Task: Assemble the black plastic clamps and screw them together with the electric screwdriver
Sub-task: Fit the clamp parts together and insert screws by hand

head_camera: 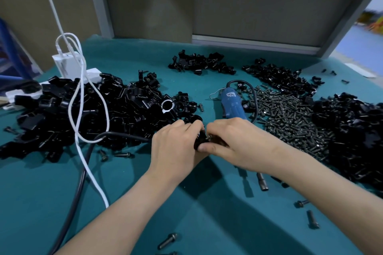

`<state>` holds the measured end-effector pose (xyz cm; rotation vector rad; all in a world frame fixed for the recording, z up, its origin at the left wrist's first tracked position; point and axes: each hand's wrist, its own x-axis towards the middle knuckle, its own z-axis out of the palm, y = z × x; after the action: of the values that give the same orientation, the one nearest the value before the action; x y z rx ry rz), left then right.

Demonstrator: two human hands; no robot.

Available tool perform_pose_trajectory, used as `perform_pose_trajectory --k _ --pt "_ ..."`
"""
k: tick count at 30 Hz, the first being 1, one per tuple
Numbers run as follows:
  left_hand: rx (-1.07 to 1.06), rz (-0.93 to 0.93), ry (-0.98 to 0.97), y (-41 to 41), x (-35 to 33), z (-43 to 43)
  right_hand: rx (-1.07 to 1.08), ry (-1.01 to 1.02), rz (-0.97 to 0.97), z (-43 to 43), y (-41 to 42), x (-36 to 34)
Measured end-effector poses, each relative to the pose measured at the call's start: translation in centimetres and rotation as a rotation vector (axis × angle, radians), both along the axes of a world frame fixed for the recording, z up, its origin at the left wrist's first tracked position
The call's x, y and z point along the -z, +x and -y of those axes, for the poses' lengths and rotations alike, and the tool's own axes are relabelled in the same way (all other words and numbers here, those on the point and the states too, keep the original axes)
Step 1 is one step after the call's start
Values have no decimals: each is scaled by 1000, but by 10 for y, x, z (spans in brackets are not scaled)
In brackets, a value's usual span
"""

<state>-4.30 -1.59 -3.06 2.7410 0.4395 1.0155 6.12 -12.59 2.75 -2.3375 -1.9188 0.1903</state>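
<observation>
Gripping black clamp with left hand from 9 o'clock, pinching it with right hand from 3 o'clock. Electric screwdriver parked at 12, just beyond knuckles.

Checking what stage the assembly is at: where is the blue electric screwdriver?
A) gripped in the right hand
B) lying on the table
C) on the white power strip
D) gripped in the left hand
B: the blue electric screwdriver lies on the green table beyond the right hand, which, with the left hand, holds a black clamp.
</observation>
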Motion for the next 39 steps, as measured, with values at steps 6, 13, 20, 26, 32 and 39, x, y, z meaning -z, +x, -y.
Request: perform_pose_trajectory --k 6,13,20,26,32,39 --pt "-22 6 23 3 4 3 -35 -70 49 -6 0 -15" --pt "-31 33 -13 4 4 6 -45 -170 159 -7 0 -20" --pt "-48 25 -50 5 3 10 -140 -177 331 -7 2 -17" --pt "-37 30 -30 4 5 9 -156 -168 400 -6 2 -10" --pt "-4 6 -40 4 6 10 -146 -84 327 -2 0 -2" --pt "-24 -32 -10 6 6 14 -73 -30 181 3 -1 -7"
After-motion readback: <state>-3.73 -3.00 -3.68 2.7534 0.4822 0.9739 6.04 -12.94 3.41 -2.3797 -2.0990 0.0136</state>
